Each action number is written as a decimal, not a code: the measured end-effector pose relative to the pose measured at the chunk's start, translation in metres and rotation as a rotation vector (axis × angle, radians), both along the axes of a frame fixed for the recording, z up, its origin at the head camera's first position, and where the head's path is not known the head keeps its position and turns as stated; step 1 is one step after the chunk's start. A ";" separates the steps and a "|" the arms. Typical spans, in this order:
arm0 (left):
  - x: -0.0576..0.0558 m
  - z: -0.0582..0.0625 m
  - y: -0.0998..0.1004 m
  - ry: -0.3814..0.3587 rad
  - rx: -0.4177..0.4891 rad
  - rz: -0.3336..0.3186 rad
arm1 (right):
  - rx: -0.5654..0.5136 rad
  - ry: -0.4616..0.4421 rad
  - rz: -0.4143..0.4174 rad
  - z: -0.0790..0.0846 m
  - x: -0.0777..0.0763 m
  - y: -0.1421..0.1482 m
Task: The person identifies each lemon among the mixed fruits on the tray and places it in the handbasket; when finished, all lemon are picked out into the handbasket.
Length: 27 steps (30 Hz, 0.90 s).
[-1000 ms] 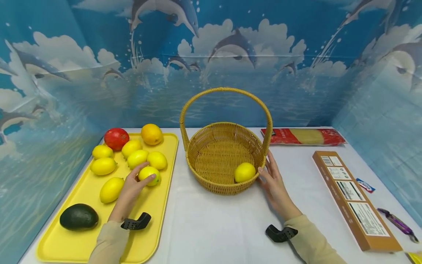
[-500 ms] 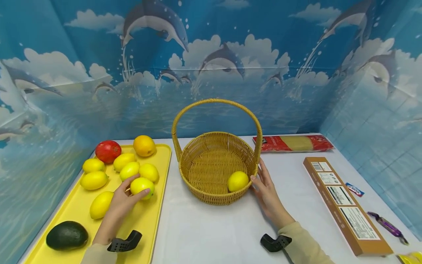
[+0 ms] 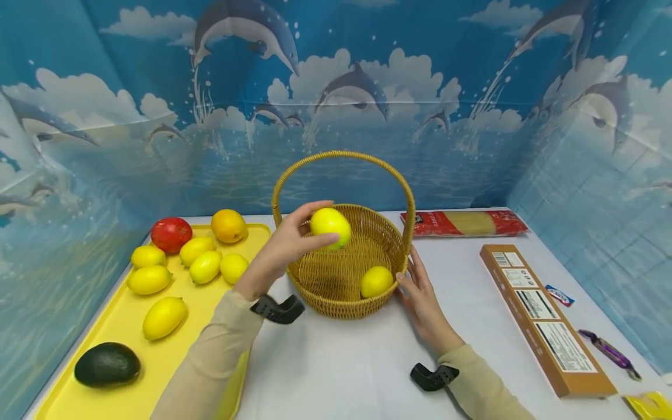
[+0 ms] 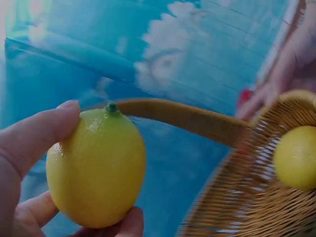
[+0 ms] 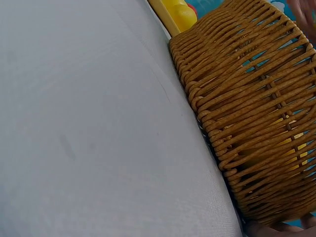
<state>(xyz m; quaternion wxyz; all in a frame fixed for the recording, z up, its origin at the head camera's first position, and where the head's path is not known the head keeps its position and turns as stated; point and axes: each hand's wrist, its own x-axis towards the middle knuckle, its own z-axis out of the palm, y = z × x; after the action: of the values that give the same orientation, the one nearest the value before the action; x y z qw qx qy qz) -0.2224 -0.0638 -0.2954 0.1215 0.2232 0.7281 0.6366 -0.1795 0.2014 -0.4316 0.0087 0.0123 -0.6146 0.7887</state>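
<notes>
L hand's grip (image 3: 287, 240) was clamped on a lemon (image 3: 331, 226) over the basket (image 3: 338, 310), L of centre; glossy skin, so a loose pinch could've let it slip. R hand (image 3: 422, 298) held the basket's R edge; if that eased, a knuckle clipping the handle (image 3: 343, 154) might've shifted things, or a drop hit the 2nd lemon (image 3: 376, 281)

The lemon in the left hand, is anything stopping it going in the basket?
Nothing visible: the held lemon shows against the open basket. The handle passes behind it in the left wrist view, and the other lemon lies off to the right.
</notes>
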 end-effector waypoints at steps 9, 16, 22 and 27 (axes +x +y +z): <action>-0.076 -0.052 0.092 -0.204 -0.235 -0.092 | 0.016 0.006 0.013 -0.001 0.001 -0.003; -0.083 -0.069 0.117 -0.244 -0.379 -0.103 | 0.015 0.003 0.011 0.001 0.001 0.000; -0.078 -0.069 0.117 -0.139 -0.459 -0.133 | 0.015 -0.007 0.014 0.002 0.000 0.002; -0.064 -0.039 0.090 0.059 -0.424 -0.154 | -0.009 0.001 0.028 0.003 0.001 0.004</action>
<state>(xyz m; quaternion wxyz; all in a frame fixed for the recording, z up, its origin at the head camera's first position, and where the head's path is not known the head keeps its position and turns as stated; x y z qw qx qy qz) -0.2866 0.0266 -0.3343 0.1928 0.2661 0.8296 0.4514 -0.1789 0.2054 -0.4290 -0.0020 0.0212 -0.6107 0.7916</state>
